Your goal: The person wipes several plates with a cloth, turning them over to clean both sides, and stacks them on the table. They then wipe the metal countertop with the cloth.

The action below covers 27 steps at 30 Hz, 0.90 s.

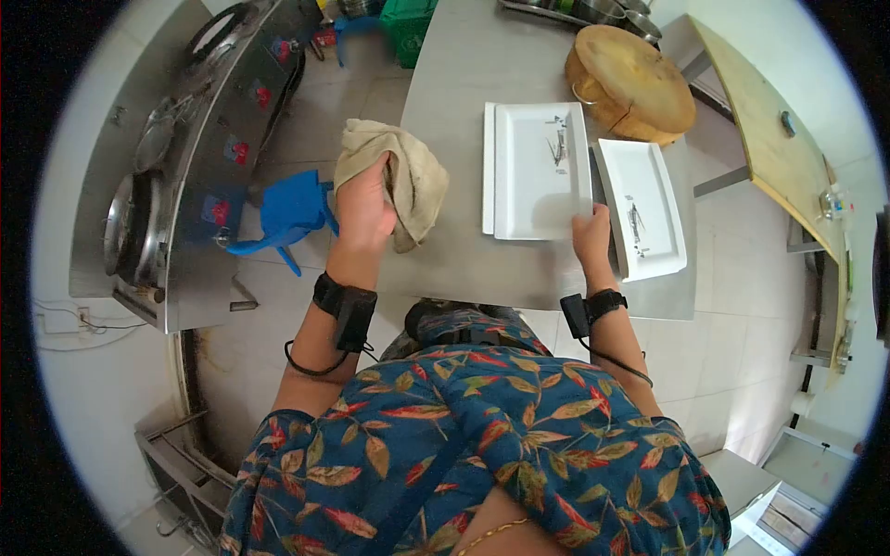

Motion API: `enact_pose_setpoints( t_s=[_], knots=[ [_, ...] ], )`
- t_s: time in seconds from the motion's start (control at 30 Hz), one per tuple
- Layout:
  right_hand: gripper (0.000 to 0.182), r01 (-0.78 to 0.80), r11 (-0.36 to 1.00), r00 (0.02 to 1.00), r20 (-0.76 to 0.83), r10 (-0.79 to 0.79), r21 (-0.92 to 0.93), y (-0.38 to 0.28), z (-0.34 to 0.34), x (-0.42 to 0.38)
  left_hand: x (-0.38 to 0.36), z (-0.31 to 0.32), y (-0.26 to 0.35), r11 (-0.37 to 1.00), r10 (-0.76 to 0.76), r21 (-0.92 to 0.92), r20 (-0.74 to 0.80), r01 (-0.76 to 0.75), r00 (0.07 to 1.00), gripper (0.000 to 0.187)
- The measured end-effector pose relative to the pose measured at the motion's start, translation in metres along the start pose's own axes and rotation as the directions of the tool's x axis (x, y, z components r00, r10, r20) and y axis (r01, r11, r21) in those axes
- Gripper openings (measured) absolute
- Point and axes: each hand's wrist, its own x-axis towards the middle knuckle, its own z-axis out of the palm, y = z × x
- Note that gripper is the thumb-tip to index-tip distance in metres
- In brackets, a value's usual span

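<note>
A crumpled beige cloth is gripped in my left hand, raised at the left edge of the steel table. With closed fingers, my right hand holds the lower right corner of a white rectangular plate. This plate has a small dark printed design, and the rim of another white plate shows along its left side. Just right of my right hand lies a separate white rectangular plate with a similar print, slightly turned.
A thick round wooden chopping block stands behind the plates. Metal pans sit at the table's far end. To the left are a blue plastic stool and a steel stove counter. A wooden-topped table stands at right.
</note>
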Motion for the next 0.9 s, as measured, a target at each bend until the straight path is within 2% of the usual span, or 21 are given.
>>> enact_pose_setpoints(
  t_s=[0.03,0.13,0.23,0.27,0.33,0.4,0.5,0.53,0.57,0.63,0.67,0.7,0.73,0.77,0.8,0.83,0.87,0.9],
  knots=[
    [0.033,-0.046,0.992,0.998,0.039,0.041,0.114,-0.004,-0.004,-0.001,-0.002,0.0,0.0,1.0,-0.011,-0.003,0.018,0.011,1.0,0.027],
    [0.031,-0.041,0.91,0.996,0.09,0.005,0.413,-0.015,-0.012,-0.013,-0.005,0.002,-0.005,0.997,-0.069,-0.023,0.108,0.072,0.992,0.023],
    [0.03,-0.21,0.613,0.975,0.214,0.068,0.762,-0.027,-0.03,-0.021,0.006,-0.007,-0.03,0.997,-0.067,0.048,0.298,0.055,0.952,0.029],
    [0.029,-0.205,0.561,0.975,0.217,0.047,0.802,-0.03,-0.036,-0.028,0.005,-0.005,-0.037,0.994,-0.064,0.101,0.353,0.03,0.933,0.032],
    [0.028,-0.186,0.451,0.977,0.212,-0.007,0.873,-0.042,-0.053,-0.041,0.0,0.01,-0.047,0.981,-0.111,0.187,0.341,0.049,0.934,0.035],
    [0.028,-0.167,0.419,0.98,0.197,-0.029,0.893,-0.065,-0.077,-0.055,-0.003,0.027,-0.053,0.958,-0.186,0.267,0.293,0.107,0.938,0.046],
    [0.036,-0.116,0.38,0.986,0.154,-0.071,0.917,-0.084,-0.108,-0.067,-0.013,0.059,-0.057,0.95,-0.247,0.263,0.304,0.168,0.92,0.046],
    [0.039,-0.091,0.358,0.99,0.122,-0.067,0.929,-0.097,-0.112,-0.076,-0.012,0.061,-0.057,0.973,-0.138,0.227,0.392,0.05,0.91,0.044],
    [0.041,-0.066,0.334,0.994,0.092,-0.062,0.94,-0.108,-0.122,-0.08,-0.013,0.069,-0.058,0.985,-0.117,0.16,0.387,0.058,0.914,0.043],
    [0.048,-0.042,0.109,0.996,0.05,-0.074,0.993,-0.131,-0.13,-0.094,-0.023,0.086,-0.059,0.997,-0.082,0.024,0.381,0.078,0.921,0.042],
    [0.049,-0.036,0.021,0.997,0.037,-0.062,0.999,-0.136,-0.129,-0.1,-0.027,0.096,-0.056,1.0,0.01,-0.03,0.471,0.004,0.882,0.039],
    [0.05,-0.028,-0.069,0.998,0.025,-0.051,0.997,-0.141,-0.127,-0.105,-0.032,0.103,-0.057,0.999,0.035,-0.02,0.448,-0.029,0.894,0.038],
    [0.049,-0.017,0.045,1.0,0.017,0.006,0.999,-0.143,-0.121,-0.109,-0.04,0.11,-0.061,0.998,0.057,-0.007,0.425,-0.06,0.903,0.037],
    [0.048,-0.031,0.055,0.999,0.029,0.034,0.998,-0.141,-0.125,-0.106,-0.045,0.115,-0.063,0.996,0.079,0.008,0.402,-0.089,0.912,0.035],
    [0.048,-0.043,0.064,0.997,0.039,0.062,0.997,-0.141,-0.127,-0.102,-0.044,0.114,-0.06,0.991,0.113,0.016,0.452,-0.135,0.885,0.033],
    [0.047,-0.057,0.072,0.995,0.05,0.088,0.996,-0.138,-0.131,-0.097,-0.042,0.113,-0.055,0.93,0.21,0.171,0.477,-0.325,0.853,0.033],
    [0.044,-0.027,0.122,0.991,0.011,0.134,0.992,-0.132,-0.133,-0.092,-0.037,0.11,-0.048,0.811,0.295,0.311,0.513,-0.495,0.806,0.033],
    [0.042,-0.005,0.147,0.996,-0.007,0.084,0.989,-0.125,-0.14,-0.087,-0.033,0.107,-0.04,0.642,0.362,0.431,0.559,-0.634,0.746,0.033]
  ],
)
